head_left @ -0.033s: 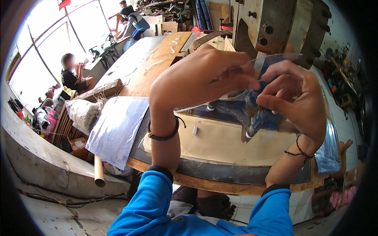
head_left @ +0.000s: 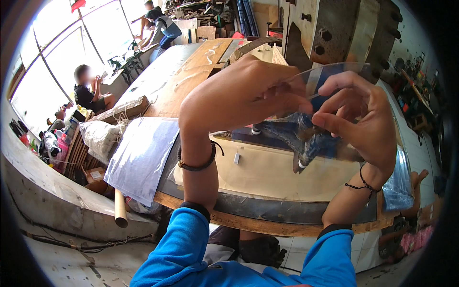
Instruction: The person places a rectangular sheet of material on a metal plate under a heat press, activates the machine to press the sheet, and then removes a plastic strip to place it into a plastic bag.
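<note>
Between my two hands is a thin, clear plastic sheet (head_left: pixel 334 71), bowed upward above the table. My left hand (head_left: pixel 282 86) pinches it with thumb and fingers, the wrist bent over to the right. My right hand (head_left: pixel 356 112) has its fingers curled and its thumb close to the index finger, pinching the sheet's near part. Right behind the sheet, partly seen through it, stands a blue, worn metal fixture (head_left: pixel 306 143) with white-tipped feet. Under my hands lies a beige sheet (head_left: pixel 258 177) on the table, with a small whitish piece (head_left: pixel 236 158) on it.
Heavy bolted machinery (head_left: pixel 334 33) rises at the back right. Left of my left arm lies a stack of clear plastic sheets (head_left: pixel 141 158), with a white bundle (head_left: pixel 101 138) beside it. Wrapped plastic (head_left: pixel 398 186) lies at the table's right. A seated person (head_left: pixel 88 91) is at far left; others are farther back.
My left hand has shifted very slightly to the left. The clear sheet's upper edge sits a little differently, while my right hand stays nearly in place.
</note>
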`<state>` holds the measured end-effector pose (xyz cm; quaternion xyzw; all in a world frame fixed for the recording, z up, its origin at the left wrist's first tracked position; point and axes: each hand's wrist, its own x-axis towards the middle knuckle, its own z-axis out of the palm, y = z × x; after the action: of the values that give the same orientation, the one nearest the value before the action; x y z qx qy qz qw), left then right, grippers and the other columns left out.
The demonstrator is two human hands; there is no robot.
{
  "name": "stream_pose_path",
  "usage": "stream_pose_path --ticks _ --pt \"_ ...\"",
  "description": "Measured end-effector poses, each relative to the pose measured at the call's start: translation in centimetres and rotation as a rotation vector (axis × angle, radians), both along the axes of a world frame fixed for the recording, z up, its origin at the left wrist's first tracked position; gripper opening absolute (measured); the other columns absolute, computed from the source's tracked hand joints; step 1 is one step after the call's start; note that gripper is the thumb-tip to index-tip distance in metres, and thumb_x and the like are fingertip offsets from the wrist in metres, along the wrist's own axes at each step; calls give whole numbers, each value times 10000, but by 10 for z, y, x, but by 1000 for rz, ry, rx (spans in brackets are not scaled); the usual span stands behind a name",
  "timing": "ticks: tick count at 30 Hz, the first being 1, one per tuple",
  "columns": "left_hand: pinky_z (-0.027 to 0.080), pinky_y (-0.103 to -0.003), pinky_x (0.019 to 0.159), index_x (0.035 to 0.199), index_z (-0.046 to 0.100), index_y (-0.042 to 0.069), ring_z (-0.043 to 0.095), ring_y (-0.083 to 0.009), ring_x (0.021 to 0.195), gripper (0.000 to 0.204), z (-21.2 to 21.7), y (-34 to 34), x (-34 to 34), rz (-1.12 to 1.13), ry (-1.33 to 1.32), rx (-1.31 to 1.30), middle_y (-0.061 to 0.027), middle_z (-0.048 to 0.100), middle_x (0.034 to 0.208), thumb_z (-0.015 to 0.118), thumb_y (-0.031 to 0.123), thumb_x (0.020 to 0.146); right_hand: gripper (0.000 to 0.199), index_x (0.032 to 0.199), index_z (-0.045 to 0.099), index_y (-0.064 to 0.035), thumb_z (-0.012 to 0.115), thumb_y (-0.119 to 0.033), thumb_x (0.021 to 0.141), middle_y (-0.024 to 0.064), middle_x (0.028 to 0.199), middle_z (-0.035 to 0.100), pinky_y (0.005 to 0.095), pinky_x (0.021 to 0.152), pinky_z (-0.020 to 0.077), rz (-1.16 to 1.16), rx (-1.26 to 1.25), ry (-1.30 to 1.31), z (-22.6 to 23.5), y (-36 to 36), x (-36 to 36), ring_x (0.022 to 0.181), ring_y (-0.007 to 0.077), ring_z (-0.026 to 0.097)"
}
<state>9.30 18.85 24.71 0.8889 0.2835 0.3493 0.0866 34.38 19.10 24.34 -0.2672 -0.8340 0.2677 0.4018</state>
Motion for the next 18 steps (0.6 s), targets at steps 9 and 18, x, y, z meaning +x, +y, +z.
stream_pose_path --ticks 9,18 --pt "398 -335 507 844 680 15 479 -173 512 264 -6 12 -14 -14 -70 -5 -72 562 596 720 245 967 420 1143 635 -48 875 -101 802 28 797 746 147 460 327 -12 -84 -37 0 3 -9 532 -43 441" --pt "378 -316 511 862 696 -6 460 -85 557 295 1 2 -25 192 -14 -203 -37 552 598 722 265 975 379 1127 684 -76 874 -131 804 -13 790 737 176 489 281 -23 -110 35 0 5 -10 552 -33 388"
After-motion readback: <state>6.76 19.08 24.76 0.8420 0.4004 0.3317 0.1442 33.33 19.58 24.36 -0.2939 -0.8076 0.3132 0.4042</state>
